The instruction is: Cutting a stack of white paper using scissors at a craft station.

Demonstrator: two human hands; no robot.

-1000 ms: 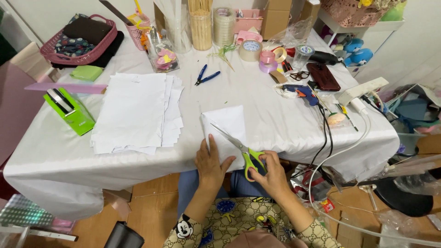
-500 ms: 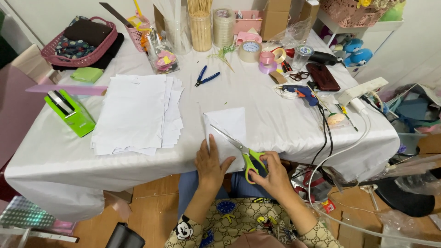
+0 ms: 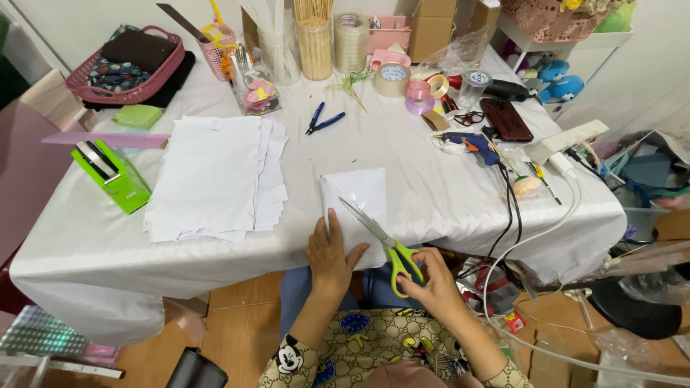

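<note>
- Fingers of the left hand [image 3: 332,253] lie spread and flat, pressing the folded white paper [image 3: 357,201] at the counter's [image 3: 402,151] near edge, lower centre of the frame.
- Right hand [image 3: 430,284] is curled through the green handles of the scissors [image 3: 381,241], blades parted over the paper's right side.
- Stack of white sheets [image 3: 215,176] lies left of the paper, a green tape dispenser [image 3: 110,174] further left.
- Blue pliers [image 3: 323,119] and a blue glue gun [image 3: 471,144] lie beyond, well apart from both hands.
</note>
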